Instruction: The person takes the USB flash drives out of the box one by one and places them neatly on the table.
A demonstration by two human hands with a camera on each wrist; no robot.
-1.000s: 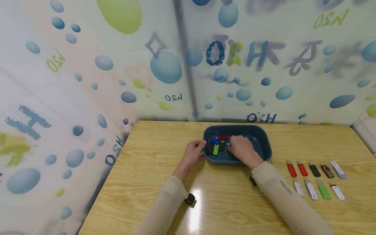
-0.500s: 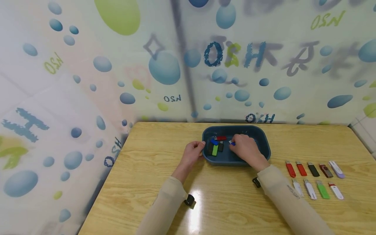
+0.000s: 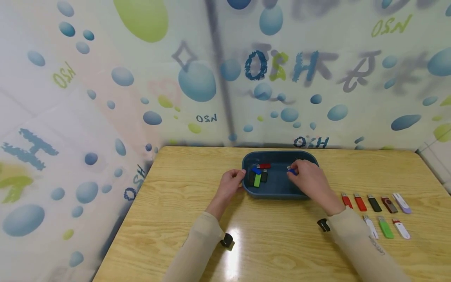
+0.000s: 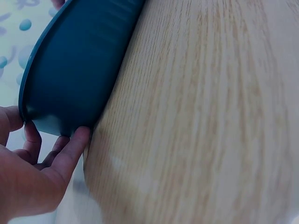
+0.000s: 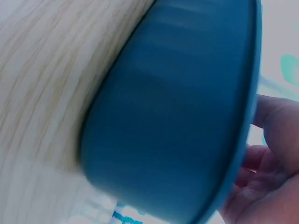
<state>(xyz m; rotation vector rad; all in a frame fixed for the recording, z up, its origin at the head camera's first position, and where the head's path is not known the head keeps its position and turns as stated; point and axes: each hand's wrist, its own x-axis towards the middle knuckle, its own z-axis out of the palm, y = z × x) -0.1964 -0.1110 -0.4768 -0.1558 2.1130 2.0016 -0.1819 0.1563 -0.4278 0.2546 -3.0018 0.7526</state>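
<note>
A dark blue plastic tub (image 3: 280, 195) stands at the back of the wooden table. My left hand (image 3: 229, 186) grips its left end, thumb at the rim and fingers against the outer wall, as the left wrist view confirms. Over the tub's right half, my right hand (image 3: 310, 181) pinches a blue USB stick (image 3: 292, 170), metal plug pointing up-left. Inside the tub's left side lie a red USB stick (image 3: 263, 166), another blue stick (image 3: 256, 170), a green stick (image 3: 257, 180) and two black ones. The tub's wall hides the pinched stick in the right wrist view.
Two rows of USB sticks lie on the table at the right, among them a red stick (image 3: 360, 202), a green stick (image 3: 386, 227) and a white stick (image 3: 401, 229). My right sleeve covers part of the front row. A patterned curtain (image 3: 197, 129) hangs behind the table.
My right hand has moved right across the tub, carrying the blue USB stick away from the other sticks. My left hand keeps its place at the tub's left end.
</note>
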